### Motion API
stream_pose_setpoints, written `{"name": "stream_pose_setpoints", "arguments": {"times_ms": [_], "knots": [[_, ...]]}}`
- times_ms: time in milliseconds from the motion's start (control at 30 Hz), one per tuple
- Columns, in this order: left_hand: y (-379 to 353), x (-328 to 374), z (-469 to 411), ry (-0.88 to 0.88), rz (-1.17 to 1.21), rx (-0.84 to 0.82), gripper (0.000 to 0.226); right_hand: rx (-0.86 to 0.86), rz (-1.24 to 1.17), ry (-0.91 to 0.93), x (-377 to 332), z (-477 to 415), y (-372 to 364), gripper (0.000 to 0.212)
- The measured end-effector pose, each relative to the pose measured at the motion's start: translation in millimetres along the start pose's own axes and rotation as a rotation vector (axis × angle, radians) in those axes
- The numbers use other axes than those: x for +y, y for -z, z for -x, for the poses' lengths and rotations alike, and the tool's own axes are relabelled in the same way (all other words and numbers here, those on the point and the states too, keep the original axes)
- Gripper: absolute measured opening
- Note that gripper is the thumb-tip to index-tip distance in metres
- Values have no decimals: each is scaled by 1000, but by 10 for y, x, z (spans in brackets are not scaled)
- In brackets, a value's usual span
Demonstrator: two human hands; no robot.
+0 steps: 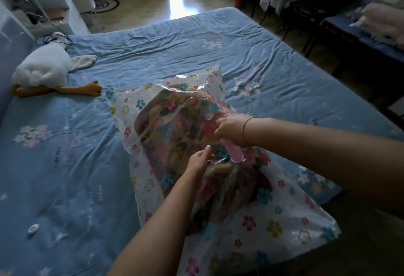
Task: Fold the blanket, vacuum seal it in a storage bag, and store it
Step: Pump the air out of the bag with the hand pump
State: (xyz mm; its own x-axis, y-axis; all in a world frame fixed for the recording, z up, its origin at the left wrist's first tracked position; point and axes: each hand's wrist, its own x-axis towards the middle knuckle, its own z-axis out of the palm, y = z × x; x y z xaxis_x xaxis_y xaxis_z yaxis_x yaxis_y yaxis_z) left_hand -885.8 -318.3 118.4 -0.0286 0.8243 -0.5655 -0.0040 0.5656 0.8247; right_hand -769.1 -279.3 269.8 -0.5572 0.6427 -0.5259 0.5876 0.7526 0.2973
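Left hand (pixel 199 160) is laid, fingers relaxed, on the storage bag (pixel 251 221) beside the pink pump (pixel 235 153), which is gripped by the right hand (pixel 229 129). One folded blanket (pixel 175 127) is enclosed in one bag on the bed (pixel 218 42). Folding is judged done, air extraction under way, storing left. One white cap (pixel 32 229) and, farther off, one plush goose (pixel 43 68) are shown.

Glossy clear plastic storage bag (pixel 153 109), soft fuzzy blanket (pixel 175 127), wrinkled matt cotton bedsheet (pixel 175 42), plush toy goose (pixel 46 68)
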Motion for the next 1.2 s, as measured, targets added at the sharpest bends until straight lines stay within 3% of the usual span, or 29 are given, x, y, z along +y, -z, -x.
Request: {"name": "stream_pose_setpoints", "arguments": {"times_ms": [200, 300, 400, 600, 767, 900, 1100, 1200], "knots": [[89, -8, 12, 80, 79, 33, 54, -13, -78, 21, 0, -146, -34, 33], [117, -31, 57, 79, 100, 23, 51, 20, -148, -79, 77, -123, -210, 41], [130, -89, 92, -13, 5, -15, 34, 62, -257, -221, 104, -101, -391, 54], [-153, 14, 136, -226, -60, -143, 64, 179, -426, -403, 97, -101, -486, 53], [-457, 189, 93, -446, -55, -61, 44, 250, -500, -554, 78, -144, -546, 50], [-514, 245, 19, -497, -53, -46, 45, 144, -656, -489, 239, -50, -520, 54], [-396, 376, -106, -412, -194, -115, 41, 344, -917, -443, 367, 270, -480, 29], [-424, 417, -64, -437, -244, -157, 39, 434, -1249, -478, 282, 309, -686, 19]]}}
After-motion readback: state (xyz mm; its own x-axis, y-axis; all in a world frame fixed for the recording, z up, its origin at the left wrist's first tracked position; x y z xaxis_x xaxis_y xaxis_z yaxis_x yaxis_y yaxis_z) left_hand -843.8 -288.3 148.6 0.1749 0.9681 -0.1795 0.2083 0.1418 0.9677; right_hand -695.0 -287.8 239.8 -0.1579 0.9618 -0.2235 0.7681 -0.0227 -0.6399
